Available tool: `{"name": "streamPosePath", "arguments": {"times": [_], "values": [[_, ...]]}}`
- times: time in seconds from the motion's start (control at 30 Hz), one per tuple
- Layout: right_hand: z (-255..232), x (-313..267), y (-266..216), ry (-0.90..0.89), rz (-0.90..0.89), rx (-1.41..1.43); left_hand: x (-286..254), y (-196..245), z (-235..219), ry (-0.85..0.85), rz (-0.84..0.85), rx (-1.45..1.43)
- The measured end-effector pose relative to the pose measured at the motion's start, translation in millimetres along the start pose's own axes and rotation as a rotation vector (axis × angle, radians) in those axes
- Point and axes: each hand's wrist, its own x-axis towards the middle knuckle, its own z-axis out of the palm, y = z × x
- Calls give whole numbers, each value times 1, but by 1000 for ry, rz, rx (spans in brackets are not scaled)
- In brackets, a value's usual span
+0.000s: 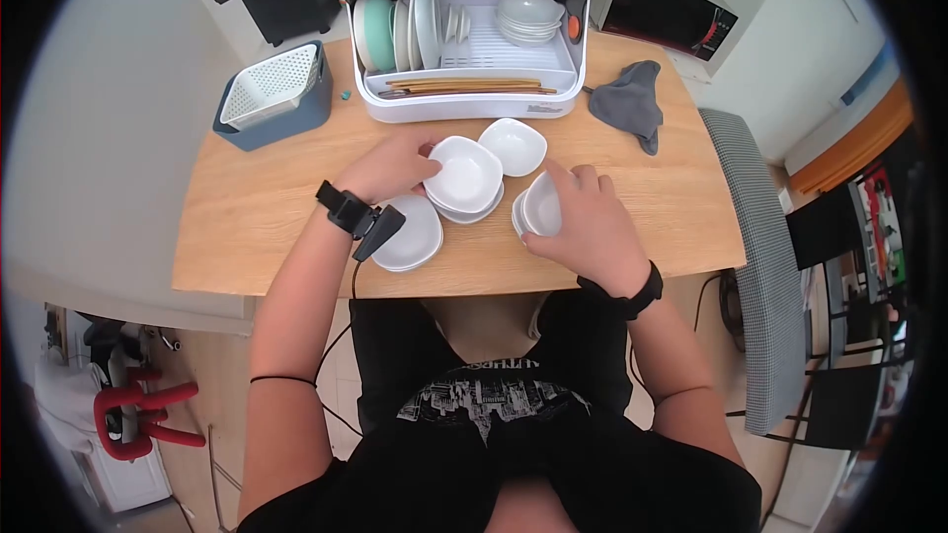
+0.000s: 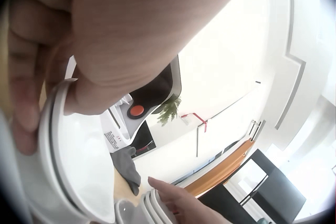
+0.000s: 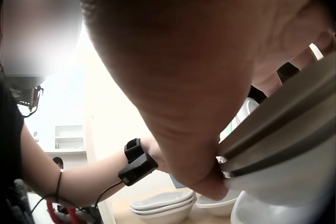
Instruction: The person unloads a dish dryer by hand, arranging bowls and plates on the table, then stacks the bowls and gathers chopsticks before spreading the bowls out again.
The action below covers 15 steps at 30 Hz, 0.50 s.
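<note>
My left hand (image 1: 385,168) pinches the left rim of a stack of white square bowls (image 1: 464,176) at the middle of the table. In the left wrist view, the thumb lies inside the upper bowl (image 2: 84,155) and the fingers press outside. To the right, my right hand (image 1: 597,232) grips a smaller stack of white bowls (image 1: 543,205), thumb at the near side and fingers at the far side. The right wrist view shows several layered rims (image 3: 278,134) under this hand. Another white bowl (image 1: 513,147) stands behind, between both stacks. Below my left wrist sits a further white stack (image 1: 407,242).
At the back stands a white dish rack (image 1: 474,114) with plates, small bowls (image 1: 531,15) and chopsticks (image 1: 474,86). A blue basket (image 1: 286,118) with a white inner basket is at left. A grey cloth (image 1: 630,107) lies at right, near a microwave (image 1: 662,15).
</note>
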Motion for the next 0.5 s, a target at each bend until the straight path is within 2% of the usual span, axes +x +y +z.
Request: {"name": "streamPosePath", "arguments": {"times": [0.17, 0.27, 0.4, 0.47, 0.5], "values": [[8, 0, 1, -68, 61, -9, 4, 3, 4, 7, -37, 119], [15, 2, 4, -71, 48, -26, 11, -4, 4, 15, 13, 143], [8, 7, 1, -140, 83, -16, 19, -12, 4, 32, 36, 228], [-1, 11, 14, -237, 34, 74, 17, -7, 7, 82, 37, 336], [-7, 17, 22, -229, 32, 82, 15, -3, 10, 84, 36, 347]]}}
